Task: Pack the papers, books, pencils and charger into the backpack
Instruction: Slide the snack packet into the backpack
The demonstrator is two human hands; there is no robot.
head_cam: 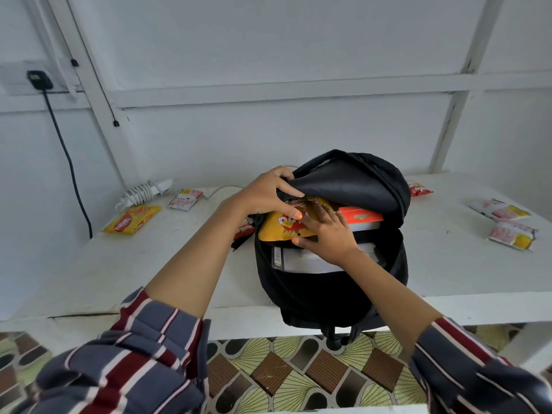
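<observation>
A black backpack [328, 294] stands open on the white table [149, 264]. My left hand [268, 192] grips the edge of its top flap and holds it up. My right hand [325, 231] lies with spread fingers on a yellow snack packet [277, 231] at the bag's mouth. Inside the bag I see an orange-red book or box [363, 218] and white books or papers [304, 261] beneath the packet. A white charger with its coiled cable [143, 191] lies at the back left of the table.
Snack packets lie around: a yellow one [131, 224] and a red-white one [185, 199] at left, a red one [419, 189] behind the bag, two pale ones [504, 210] at right. A black plug and cable [40, 80] hang on the left wall. Patterned floor lies below the table edge.
</observation>
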